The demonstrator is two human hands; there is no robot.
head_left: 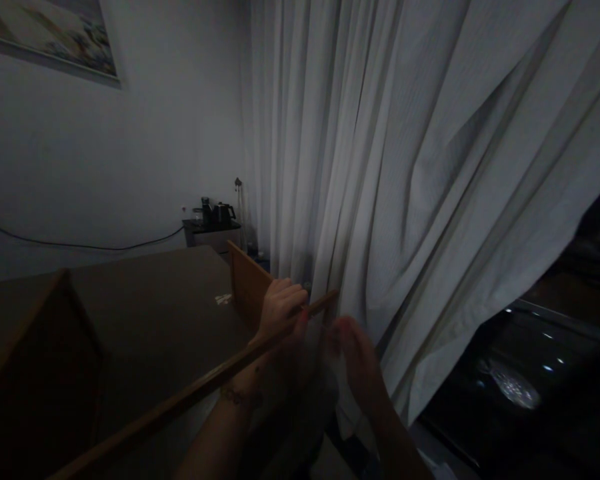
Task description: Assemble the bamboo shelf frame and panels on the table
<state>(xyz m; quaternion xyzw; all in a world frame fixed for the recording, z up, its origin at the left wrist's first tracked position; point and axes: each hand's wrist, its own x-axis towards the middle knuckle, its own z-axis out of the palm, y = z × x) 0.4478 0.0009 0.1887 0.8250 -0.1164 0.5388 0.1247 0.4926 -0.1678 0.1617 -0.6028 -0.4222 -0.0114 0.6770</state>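
A long wooden strip [195, 392] runs from the lower left up to the middle of the view. My left hand [283, 308] is closed over its far part, fingers on top and the thumb on the near side. Just beyond that hand stands a wooden board [250, 277], upright at the edge of a large brown surface [170, 287]. To the right of the strip's end is my right hand [353, 350], blurred, its fingers drawn together towards the left hand. Whatever lies between those fingertips is too smeared to name.
White curtains [380, 153] hang close on the right. Another wooden panel [40, 373] rises at the left. A black kettle [223, 213] stands on a small cabinet [213, 230] in the far corner, with a dark cable [95, 248] along the wall.
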